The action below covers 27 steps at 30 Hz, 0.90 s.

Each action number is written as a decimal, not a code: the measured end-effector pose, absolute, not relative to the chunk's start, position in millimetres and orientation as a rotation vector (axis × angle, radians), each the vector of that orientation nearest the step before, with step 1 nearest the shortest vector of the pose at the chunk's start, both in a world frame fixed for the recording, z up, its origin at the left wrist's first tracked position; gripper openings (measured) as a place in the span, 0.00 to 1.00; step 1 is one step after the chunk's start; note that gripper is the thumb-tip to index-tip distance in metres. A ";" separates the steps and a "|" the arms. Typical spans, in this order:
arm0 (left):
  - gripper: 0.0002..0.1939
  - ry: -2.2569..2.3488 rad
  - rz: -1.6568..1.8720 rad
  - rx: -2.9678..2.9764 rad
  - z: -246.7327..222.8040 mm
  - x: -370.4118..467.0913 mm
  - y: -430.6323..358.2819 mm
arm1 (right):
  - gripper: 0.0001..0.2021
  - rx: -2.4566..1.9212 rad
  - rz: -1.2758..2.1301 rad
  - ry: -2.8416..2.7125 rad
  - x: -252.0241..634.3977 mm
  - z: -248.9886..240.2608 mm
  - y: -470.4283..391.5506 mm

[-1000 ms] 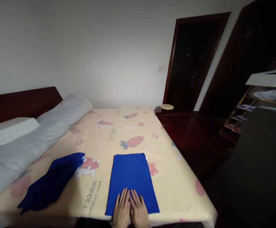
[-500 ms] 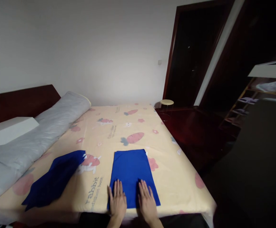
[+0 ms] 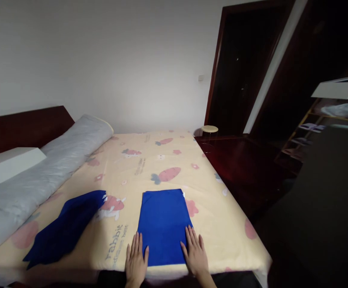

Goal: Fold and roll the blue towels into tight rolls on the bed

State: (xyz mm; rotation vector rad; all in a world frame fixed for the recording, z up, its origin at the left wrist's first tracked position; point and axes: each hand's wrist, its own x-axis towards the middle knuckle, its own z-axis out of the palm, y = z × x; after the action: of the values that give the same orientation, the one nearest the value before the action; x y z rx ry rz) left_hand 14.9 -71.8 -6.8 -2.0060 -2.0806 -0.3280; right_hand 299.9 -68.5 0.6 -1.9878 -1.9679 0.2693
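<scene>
A blue cloth (image 3: 165, 224), folded into a flat rectangle with a small white tag at its far right corner, lies near the bed's front edge. My left hand (image 3: 136, 258) rests flat along its near left side, fingers stretched forward. Along the near right side lies my right hand (image 3: 196, 252), palm down with the fingers extended and the thumb over the cloth. Neither hand grips anything. Farther left, a second blue cloth (image 3: 67, 226) lies loosely crumpled, also with a white tag.
The bed (image 3: 222, 236) has a yellow carrot-print sheet. A rolled grey quilt (image 3: 51, 172) and a white box (image 3: 13, 162) lie by the dark headboard (image 3: 27, 126). Beyond the bed stands a round stool (image 3: 210, 129); a shoe rack (image 3: 304, 134) is at right.
Both hands have slid outward from the top of the folded cloth to its left and right edges. The cloth stays in place, and the crumpled one looks the same.
</scene>
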 end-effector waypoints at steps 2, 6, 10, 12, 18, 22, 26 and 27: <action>0.31 -2.058 -0.370 -1.966 -5.8 20.2 -70.9 | 0.33 -2.028 0.249 -1.935 292.8 -0.3 -64.8; 0.30 -1.854 -0.412 -2.135 1.7 51.4 -54.6 | 0.29 -1.869 0.302 -2.082 255.5 19.7 -44.6; 0.30 -1.683 -0.329 -2.364 8.5 77.2 -29.4 | 0.29 -1.510 0.449 -2.339 229.4 40.0 -26.7; 0.28 -1.717 -0.273 -2.414 9.3 75.9 -20.7 | 0.27 -1.463 0.482 -2.371 234.1 38.4 -23.6; 0.28 -2.169 -0.159 -2.225 10.1 33.0 -24.7 | 0.33 -1.901 0.305 -2.019 287.4 2.4 -28.9; 0.28 -2.172 -0.141 -2.190 11.7 27.1 -29.8 | 0.34 -1.977 0.252 -1.920 287.8 -6.5 -30.3; 0.28 -1.938 -0.274 -2.224 8.4 51.9 -20.3 | 0.30 -1.752 0.295 -2.041 251.9 11.4 -21.2; 0.28 -1.871 -0.297 -2.264 7.3 59.2 -15.9 | 0.29 -1.650 0.338 -2.119 243.0 18.1 -17.5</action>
State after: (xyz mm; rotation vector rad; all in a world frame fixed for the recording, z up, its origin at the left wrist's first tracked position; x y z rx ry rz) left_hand 59.2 -15.9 7.3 -2.2638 -1.8708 -0.2967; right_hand 243.0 -17.5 18.1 -1.6501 -2.1193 0.3380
